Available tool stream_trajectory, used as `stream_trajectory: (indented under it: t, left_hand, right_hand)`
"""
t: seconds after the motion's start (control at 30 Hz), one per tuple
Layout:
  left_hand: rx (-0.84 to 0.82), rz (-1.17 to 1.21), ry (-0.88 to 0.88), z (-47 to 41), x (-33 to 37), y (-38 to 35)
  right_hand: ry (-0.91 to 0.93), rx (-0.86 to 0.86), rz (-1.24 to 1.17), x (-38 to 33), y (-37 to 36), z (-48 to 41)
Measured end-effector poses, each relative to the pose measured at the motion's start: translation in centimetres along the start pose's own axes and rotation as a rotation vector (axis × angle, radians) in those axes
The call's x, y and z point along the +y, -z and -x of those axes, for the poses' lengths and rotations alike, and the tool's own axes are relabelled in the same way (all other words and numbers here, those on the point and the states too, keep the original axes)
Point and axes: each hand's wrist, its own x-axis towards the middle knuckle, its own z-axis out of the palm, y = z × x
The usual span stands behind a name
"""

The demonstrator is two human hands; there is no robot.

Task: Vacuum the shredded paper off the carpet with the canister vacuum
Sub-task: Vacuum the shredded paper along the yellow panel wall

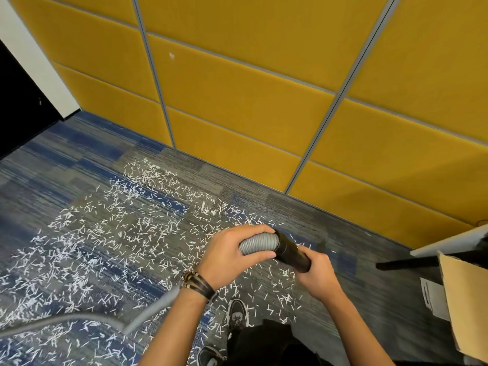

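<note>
White shredded paper (pixel 113 233) is strewn over the blue-grey carpet (pixel 66 165), thickest at the left and centre. My left hand (pixel 232 252) grips the ribbed grey vacuum hose (pixel 260 243) near its end. My right hand (pixel 315 270) holds the black tube (pixel 290 250) joined to that hose end. Both are held above the carpet in front of me. The rest of the hose (pixel 148 313) trails down to the lower left, blurred. The canister itself is not in view.
A yellow padded wall (pixel 250 101) runs along the far edge of the carpet. A cardboard box flap (pixel 464 299) and a white furniture edge with a black leg (pixel 406 264) stand at the right. My shoes (pixel 237 315) are below my hands.
</note>
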Motion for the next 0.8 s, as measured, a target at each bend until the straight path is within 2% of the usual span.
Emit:
stream_trajectory:
  t: [0.13,0.33,0.53,0.7,0.8]
  left_hand:
    - [-0.036,0.073,0.025,-1.5,-0.9,-0.1]
    - [0.029,0.017,0.011,-2.1,-1.4,1.5]
    - [0.032,0.038,0.088,-1.4,-3.8,2.1]
    - [0.065,0.000,0.047,-0.7,-3.7,4.3]
    - [0.074,-0.078,-0.011,-0.6,-2.8,6.3]
  right_hand:
    - [-0.007,-0.003,-0.019,0.5,-0.1,-1.0]
    - [-0.007,0.040,0.037,0.2,-1.3,-2.6]
    - [0.012,-0.077,0.055,-0.9,-2.7,-3.6]
    - [0.040,-0.117,0.011,-2.6,-3.3,-3.7]
    - [0.068,-0.063,-0.034,-4.7,-3.7,-3.3]
